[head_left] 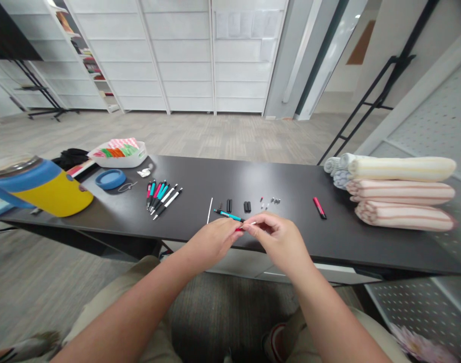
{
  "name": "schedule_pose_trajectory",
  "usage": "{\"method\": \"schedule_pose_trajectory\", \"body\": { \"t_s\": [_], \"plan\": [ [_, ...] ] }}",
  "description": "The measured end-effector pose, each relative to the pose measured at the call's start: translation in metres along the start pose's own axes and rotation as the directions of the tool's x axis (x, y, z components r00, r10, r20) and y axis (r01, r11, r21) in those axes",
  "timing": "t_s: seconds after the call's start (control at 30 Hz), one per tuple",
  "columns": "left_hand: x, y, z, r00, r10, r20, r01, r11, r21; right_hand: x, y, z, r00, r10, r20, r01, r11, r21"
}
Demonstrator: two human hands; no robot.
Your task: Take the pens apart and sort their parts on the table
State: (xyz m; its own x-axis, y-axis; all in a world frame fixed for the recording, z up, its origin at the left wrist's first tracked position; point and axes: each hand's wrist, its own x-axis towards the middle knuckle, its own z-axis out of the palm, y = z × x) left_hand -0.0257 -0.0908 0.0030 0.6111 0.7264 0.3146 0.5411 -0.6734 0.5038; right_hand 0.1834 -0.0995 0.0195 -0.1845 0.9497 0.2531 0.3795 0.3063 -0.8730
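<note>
A seated person works at the near edge of a black tabletop [275, 176], both hands drawn together at lower center of the frame. The left hand [211, 243] is curled nearly closed, its fingertips on a small red piece [238, 229]. The right hand [279, 242] is half closed, with thumb and forefinger pinching a thin white piece [252, 223] just beside the red one. A teal-and-black pen [228, 216] angles up and left from between the hands, its near end at the fingertips; which hand has hold of it cannot be told.

Just left of the pen, a thin white rod [209, 210] lies on the table. Above the hands sit two pairs of short black pen barrels [229, 205] and, to their right, a scatter of tiny pen parts [270, 201]. A row of assembled teal, red and white pens [164, 199] lies side by side farther left, while a lone red-and-black pen [319, 207] rests to the right. A blue round lid [110, 179], a white tray [119, 160] of colored packets and a yellow-and-blue container [41, 186] occupy the left end. Rolled striped towels [400, 191] are stacked at right.
</note>
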Motion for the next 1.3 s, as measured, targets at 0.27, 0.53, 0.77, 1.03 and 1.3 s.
{"method": "schedule_pose_trajectory", "body": {
  "t_s": [0.27, 0.53, 0.77, 1.03, 1.3],
  "plan": [
    [0.003, 0.009, -0.005, 0.992, -0.116, -0.056, 0.103, 0.974, -0.2, -0.001, 0.001, 0.008, 0.998, -0.038, -0.047, 0.043, 0.993, 0.112],
    [0.012, 0.004, -0.003, 0.8, -0.565, -0.201, 0.11, 0.468, -0.877, -0.003, 0.003, 0.016, 0.996, 0.07, -0.057, -0.065, 0.994, 0.084],
    [0.014, 0.005, -0.004, 0.739, -0.656, -0.156, -0.066, 0.16, -0.985, -0.006, -0.003, 0.03, 0.975, 0.049, 0.215, -0.047, 0.999, -0.012],
    [0.013, 0.007, -0.01, 0.741, -0.649, -0.169, -0.077, 0.168, -0.983, -0.007, 0.001, 0.036, 0.97, 0.09, 0.227, -0.117, 0.987, 0.106],
    [0.013, 0.002, -0.013, 0.715, -0.661, -0.228, -0.046, 0.281, -0.959, -0.006, 0.013, 0.039, 0.954, 0.148, 0.26, -0.239, 0.899, 0.366]
  ]
}}
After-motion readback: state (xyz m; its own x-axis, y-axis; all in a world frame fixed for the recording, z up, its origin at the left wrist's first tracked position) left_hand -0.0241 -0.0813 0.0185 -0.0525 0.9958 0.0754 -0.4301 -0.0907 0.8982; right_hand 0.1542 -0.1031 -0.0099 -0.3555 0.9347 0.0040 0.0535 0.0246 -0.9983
